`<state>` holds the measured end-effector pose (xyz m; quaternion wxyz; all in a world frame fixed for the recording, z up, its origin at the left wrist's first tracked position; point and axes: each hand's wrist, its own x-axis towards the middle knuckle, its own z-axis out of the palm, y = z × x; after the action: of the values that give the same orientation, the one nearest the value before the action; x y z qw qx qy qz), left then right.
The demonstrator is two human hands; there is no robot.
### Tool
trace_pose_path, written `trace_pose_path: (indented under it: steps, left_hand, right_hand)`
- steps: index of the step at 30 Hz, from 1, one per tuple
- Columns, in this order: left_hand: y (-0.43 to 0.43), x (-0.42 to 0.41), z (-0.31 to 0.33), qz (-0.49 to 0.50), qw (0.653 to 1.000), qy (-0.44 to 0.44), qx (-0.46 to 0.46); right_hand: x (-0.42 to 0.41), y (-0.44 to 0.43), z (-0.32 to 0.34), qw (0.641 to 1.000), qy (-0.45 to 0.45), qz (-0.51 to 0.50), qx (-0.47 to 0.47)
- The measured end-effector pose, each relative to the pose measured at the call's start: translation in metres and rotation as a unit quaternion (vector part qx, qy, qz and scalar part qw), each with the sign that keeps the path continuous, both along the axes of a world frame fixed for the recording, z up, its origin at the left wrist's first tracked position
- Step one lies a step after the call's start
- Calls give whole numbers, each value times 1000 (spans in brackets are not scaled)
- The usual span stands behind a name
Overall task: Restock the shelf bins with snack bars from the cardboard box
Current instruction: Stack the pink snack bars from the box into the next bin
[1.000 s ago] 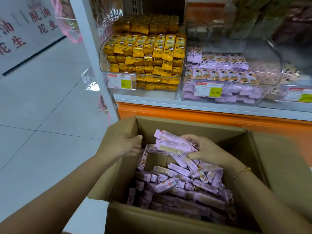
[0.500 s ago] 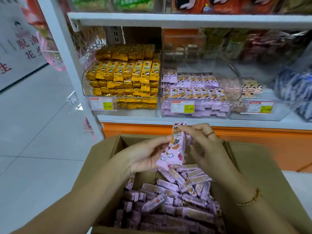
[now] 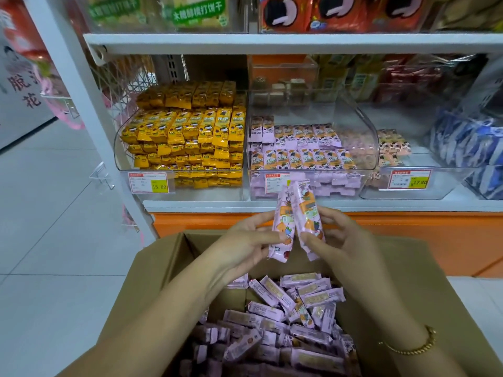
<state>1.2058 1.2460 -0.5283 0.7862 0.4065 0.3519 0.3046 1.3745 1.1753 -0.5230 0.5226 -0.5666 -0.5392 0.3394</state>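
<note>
change: a second ago both hands were down in the cardboard box (image 3: 160,268), lower centre of frame, gathering bars. half a second ago a bundle was raised just over the rim. now it is lifted higher, to frame centre, overlapping the front edge of the shelf (image 3: 190,206). the pick is judged done; placement into a bin is what remains.

left to right:
- yellow bin (image 3: 187,137), left of centre, is packed full. judged not the target.
- left hand (image 3: 245,240) is curled on the left side of the held snack bars (image 3: 296,221), thumb in front, fingers behind.
- two bars are seen, upright, tops leaning slightly apart. whether more are hidden behind cannot be told.
- right hand (image 3: 345,240) is clamped on the right bar, thumb on the front face, fingers wrapped behind.
- pink bin (image 3: 313,148), right of centre and just above the held bars, is stocked in rows with the same wrapper, with room left above. judged the destination.

bar look: slim glossy pink film wrappers, orange cartoon print, crimped ends. many loose bars (image 3: 285,317) are left heaped in the box at lower centre.
</note>
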Motion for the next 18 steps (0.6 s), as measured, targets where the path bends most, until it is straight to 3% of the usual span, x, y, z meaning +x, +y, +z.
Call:
trace_pose_path:
  steps: [5, 10, 15, 18]
  left_hand:
    - [1, 6, 2, -6, 997, -65, -36]
    - [-2, 10, 5, -19, 998, -48, -36]
    - [4, 0, 18, -50, 996, 58, 34]
    - [5, -3, 27, -91, 984, 133, 81]
  right_hand:
    - [7, 4, -2, 997, 63, -42, -4]
    - [8, 5, -3, 999, 23, -21, 27]
    - [28, 18, 16, 974, -220, 1, 53]
    - [35, 33, 38, 890, -429, 54, 145]
